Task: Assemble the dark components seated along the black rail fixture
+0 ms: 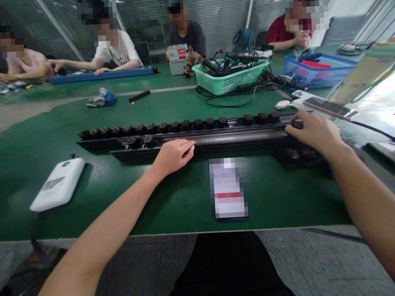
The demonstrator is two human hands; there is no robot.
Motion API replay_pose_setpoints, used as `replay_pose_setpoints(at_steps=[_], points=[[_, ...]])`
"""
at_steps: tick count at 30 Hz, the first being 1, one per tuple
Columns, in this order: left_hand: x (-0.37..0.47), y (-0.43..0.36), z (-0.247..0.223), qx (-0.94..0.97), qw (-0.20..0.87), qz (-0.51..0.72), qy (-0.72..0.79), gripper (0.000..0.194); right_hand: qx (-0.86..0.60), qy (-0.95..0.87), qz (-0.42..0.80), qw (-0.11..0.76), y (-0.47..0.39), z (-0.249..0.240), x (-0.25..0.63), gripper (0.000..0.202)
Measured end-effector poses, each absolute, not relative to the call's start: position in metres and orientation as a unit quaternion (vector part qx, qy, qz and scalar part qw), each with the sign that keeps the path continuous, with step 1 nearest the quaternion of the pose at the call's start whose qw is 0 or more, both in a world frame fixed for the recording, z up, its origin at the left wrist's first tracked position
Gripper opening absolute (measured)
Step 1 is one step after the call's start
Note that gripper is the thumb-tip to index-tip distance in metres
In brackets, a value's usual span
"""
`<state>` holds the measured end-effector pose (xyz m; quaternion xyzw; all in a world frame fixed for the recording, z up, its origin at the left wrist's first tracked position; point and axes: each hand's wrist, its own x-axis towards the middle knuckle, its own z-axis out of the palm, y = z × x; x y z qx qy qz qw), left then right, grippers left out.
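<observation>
Two long black rails lie side by side across the table. My left hand (174,157) is closed on the near black rail (237,139), just right of two round black parts (140,142) seated in it. The rest of that channel's visible middle shows no parts. At the rail's right end, my right hand (316,133) pinches a small round black part (296,124) between thumb and fingers. Behind, the far black rail (236,123) carries a row of several similar parts with brownish tops. More dark parts (300,153) lie below my right hand, partly in shadow.
A phone (229,195) lies before me, a white power bank (58,184) at left. Farther back are a green basket of cables (227,82), a blue basket (329,72), gloves (102,98) and a short black strip (139,96). Several people sit across the table.
</observation>
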<state>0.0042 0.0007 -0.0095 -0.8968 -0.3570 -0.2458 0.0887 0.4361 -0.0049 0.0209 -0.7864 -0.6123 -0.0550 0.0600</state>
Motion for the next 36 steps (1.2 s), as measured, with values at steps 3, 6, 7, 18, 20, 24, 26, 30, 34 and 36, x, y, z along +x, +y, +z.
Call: replay_pose_setpoints(at_steps=[3,6,7,18,20,24,26,30,34,36], points=[[0.004,0.000,-0.010,-0.896,0.085,-0.246,-0.361,0.038,-0.789,-0.610,-0.055,0.059,-0.004,0.021,0.437,0.046],[0.004,-0.001,-0.010,-0.895,0.078,-0.248,-0.362,0.037,-0.789,-0.609,-0.053,0.060,-0.005,0.022,0.437,0.045],[0.004,-0.001,-0.010,-0.895,0.076,-0.249,-0.361,0.037,-0.790,-0.609,-0.052,0.060,-0.005,0.022,0.436,0.046],[-0.011,0.011,-0.006,-0.919,0.085,-0.183,-0.340,0.035,-0.788,-0.610,-0.053,0.067,-0.006,0.022,0.438,0.045],[-0.012,0.013,-0.005,-0.916,0.079,-0.175,-0.351,0.034,-0.786,-0.611,-0.062,0.071,-0.005,0.019,0.440,0.046],[-0.012,0.012,-0.007,-0.908,0.078,-0.168,-0.375,0.034,-0.778,-0.619,-0.078,0.069,-0.002,0.015,0.443,0.047],[-0.011,0.012,-0.007,-0.906,0.080,-0.169,-0.379,0.035,-0.772,-0.627,-0.080,0.070,-0.001,0.014,0.443,0.045],[-0.010,0.013,-0.009,-0.903,0.087,-0.177,-0.381,0.035,-0.765,-0.635,-0.078,0.074,0.002,0.014,0.443,0.043],[-0.009,0.015,-0.010,-0.900,0.102,-0.183,-0.382,0.032,-0.767,-0.632,-0.074,0.078,0.005,0.014,0.442,0.043],[-0.008,0.018,-0.010,-0.897,0.108,-0.182,-0.387,0.031,-0.769,-0.630,-0.073,0.081,0.007,0.013,0.442,0.043]])
